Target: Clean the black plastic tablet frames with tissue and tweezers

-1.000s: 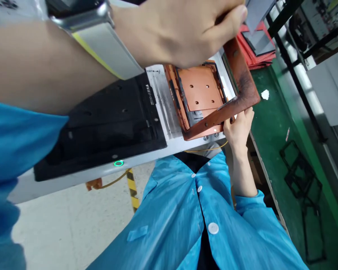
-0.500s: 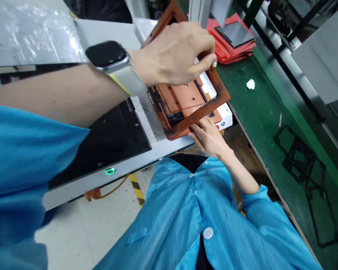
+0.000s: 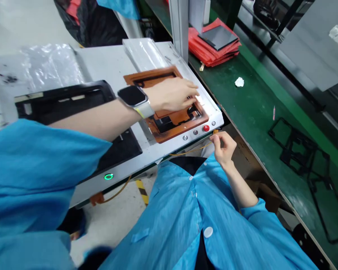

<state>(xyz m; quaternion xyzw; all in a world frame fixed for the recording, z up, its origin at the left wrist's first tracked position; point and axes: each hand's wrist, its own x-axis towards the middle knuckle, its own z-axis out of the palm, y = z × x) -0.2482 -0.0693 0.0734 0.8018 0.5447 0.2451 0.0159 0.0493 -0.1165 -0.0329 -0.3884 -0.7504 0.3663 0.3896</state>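
My left hand (image 3: 171, 94), wearing a watch (image 3: 132, 95), reaches over the brown rectangular frame (image 3: 183, 130) with its fingers stretched out and a little apart. The frame lies flat on its fixture on the white machine bed; my hand covers its middle. Dark cut-outs show inside it near the front. In front of the machine's right corner, close to a red button (image 3: 206, 128), hovers my right hand (image 3: 225, 148). Its fingers are curled with the tips pressed together; whether anything is between them is too small to tell.
Left of the fixture sits a black frame-shaped tray (image 3: 107, 88). Clear plastic sheets (image 3: 53, 63) lie behind. On the green bench (image 3: 253, 123) are a stack of red sleeves (image 3: 214, 56) with a dark panel, crumpled white paper (image 3: 239, 82) and black frames (image 3: 298, 150). A metal post (image 3: 179, 30) stands behind.
The brown frame, tilted up in my left hand before, now lies flat. My left hand has opened off its edge. My right hand has drawn back from the fixture toward me and curled.
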